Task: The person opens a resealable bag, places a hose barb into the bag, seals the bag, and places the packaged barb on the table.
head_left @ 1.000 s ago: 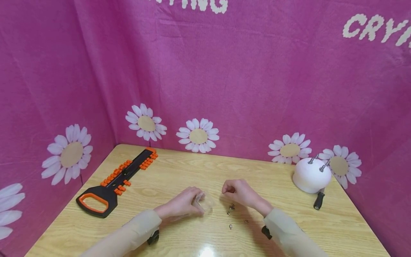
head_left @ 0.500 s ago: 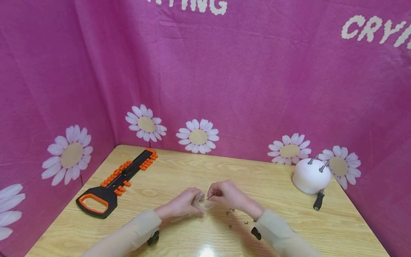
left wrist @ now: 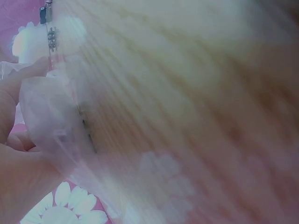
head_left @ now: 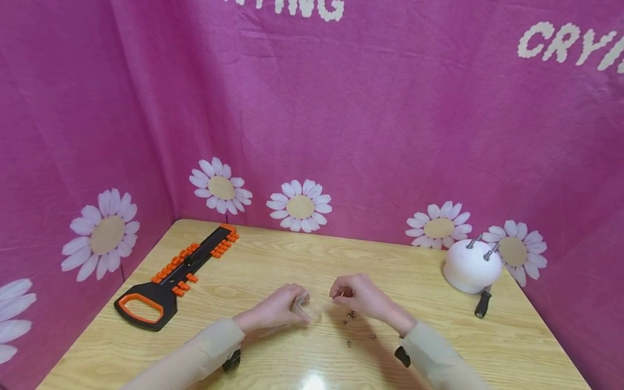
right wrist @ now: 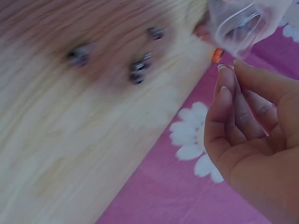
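A clear plastic bag point(head_left: 314, 310) is held by my left hand point(head_left: 277, 310), its mouth facing right; the left wrist view has the crinkled bag point(left wrist: 49, 112) against the fingers. My right hand point(head_left: 364, 298) hovers a short way right of the bag, thumb and fingertips drawn together. In the right wrist view nothing shows between the fingertips of this hand point(right wrist: 257, 126). Several small metal screws point(head_left: 352, 314) lie on the table below and in front of it. Seen closer, some of the screws point(right wrist: 137, 69) form a small cluster. Small pieces appear inside the bag point(right wrist: 247, 23), blurred.
At the left lies a black rack point(head_left: 182, 265) with orange clips and a handle. A white rounded object point(head_left: 470, 268) with metal prongs stands at the right, beside a black handle point(head_left: 482, 304). Pink cloth point(head_left: 370, 135) with daisies hangs behind the wooden table point(head_left: 273, 254).
My right hand went left to the bag's mouth with a small piece at its fingertips, then drew back right. No piece shows at the fingertips now. The left hand stayed put with the bag.
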{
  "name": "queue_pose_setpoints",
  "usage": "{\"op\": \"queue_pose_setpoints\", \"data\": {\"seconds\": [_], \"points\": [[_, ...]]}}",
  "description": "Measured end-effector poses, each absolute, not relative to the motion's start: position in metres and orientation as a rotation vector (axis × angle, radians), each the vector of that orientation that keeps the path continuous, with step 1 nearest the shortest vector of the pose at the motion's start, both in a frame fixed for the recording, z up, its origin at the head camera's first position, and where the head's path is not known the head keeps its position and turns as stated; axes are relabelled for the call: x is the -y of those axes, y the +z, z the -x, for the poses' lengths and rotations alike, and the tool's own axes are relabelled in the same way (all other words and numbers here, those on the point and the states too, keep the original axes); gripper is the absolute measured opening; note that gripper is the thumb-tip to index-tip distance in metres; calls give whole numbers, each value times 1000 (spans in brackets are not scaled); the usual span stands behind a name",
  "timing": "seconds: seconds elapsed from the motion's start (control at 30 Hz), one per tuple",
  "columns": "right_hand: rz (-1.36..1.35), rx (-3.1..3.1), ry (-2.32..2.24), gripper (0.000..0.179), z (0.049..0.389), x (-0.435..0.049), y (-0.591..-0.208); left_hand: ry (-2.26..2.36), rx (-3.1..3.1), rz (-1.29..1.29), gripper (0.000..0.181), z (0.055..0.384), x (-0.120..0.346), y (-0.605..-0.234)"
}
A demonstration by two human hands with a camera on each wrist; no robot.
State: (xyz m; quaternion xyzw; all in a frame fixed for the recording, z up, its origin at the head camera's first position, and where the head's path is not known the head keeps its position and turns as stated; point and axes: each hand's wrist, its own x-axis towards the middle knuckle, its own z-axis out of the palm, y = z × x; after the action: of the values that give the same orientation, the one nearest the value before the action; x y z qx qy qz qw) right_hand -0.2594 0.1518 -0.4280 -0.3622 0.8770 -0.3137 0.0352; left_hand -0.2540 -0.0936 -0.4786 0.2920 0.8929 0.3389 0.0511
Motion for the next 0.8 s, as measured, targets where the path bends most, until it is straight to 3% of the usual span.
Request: {"op": "queue_pose_setpoints", "data": {"seconds": [0.33,0.8], "points": [[993,-2779,-917,4,262,-186,-443,1043,-2704,-894,36,253,94,-478],[924,-2796,-848,6,264,-194,-464,1050,-2702,-883,37,255,93,-482]]}}
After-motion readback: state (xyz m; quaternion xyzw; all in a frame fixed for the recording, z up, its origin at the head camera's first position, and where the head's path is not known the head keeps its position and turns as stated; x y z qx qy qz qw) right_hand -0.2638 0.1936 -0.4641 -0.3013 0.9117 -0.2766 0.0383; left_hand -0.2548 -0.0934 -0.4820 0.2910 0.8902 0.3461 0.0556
